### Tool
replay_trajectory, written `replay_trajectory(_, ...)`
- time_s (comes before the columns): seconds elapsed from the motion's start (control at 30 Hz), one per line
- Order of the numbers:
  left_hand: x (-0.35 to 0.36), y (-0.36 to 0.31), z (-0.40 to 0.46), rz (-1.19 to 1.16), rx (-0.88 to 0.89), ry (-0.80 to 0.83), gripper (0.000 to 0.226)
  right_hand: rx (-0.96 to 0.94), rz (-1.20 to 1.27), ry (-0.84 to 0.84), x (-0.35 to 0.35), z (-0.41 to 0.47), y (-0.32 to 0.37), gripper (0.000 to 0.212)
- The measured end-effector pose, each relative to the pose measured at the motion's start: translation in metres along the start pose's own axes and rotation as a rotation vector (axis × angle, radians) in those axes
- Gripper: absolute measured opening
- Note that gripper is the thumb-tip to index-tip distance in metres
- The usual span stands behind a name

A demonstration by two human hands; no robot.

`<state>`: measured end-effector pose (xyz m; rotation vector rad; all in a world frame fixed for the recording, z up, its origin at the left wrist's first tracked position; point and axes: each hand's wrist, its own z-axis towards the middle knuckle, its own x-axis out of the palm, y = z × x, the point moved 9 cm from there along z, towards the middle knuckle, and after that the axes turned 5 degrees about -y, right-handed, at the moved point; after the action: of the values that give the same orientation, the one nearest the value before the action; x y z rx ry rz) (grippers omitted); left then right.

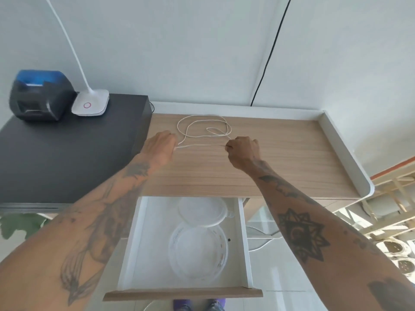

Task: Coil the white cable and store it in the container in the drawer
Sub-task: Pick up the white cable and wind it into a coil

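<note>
Pinching a taut, left-to-right stretch of white cable (203,145), left hand (162,146) and right hand (243,151) hover mid-frame, fists closed.

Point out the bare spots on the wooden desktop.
Bare: the wooden desktop right of the right hand, up to the raised white rim, and the front strip between the forearms. Crowded: the back, where the white cable loops.

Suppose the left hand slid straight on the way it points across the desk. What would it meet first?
Probably the cable loops just beyond the left hand, which already pinches one strand. Past them comes the desk's back rim.
</note>
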<state>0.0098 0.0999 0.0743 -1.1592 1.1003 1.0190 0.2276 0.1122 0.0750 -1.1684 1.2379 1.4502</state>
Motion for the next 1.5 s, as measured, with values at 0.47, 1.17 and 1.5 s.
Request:
replay_trajectory(0.47,-0.204,-0.045,-0.072,-0.971,-0.236,0.130,0.008,0.048,0.201,-0.346,-0.216,-0.072,0.037,0.030)
replay_trajectory(1.17,-0.247,-0.122,-0.119,-1.220,-0.004,-0.155,0.030,-0.257,1.792,0.317,-0.273,-0.154,0.124,0.018)
replay_trajectory(1.5,-0.231,-0.120,-0.131,-1.117,-0.295,-0.685,0.055,-0.153,1.721,0.285,-0.299,-0.156,0.139,0.019)
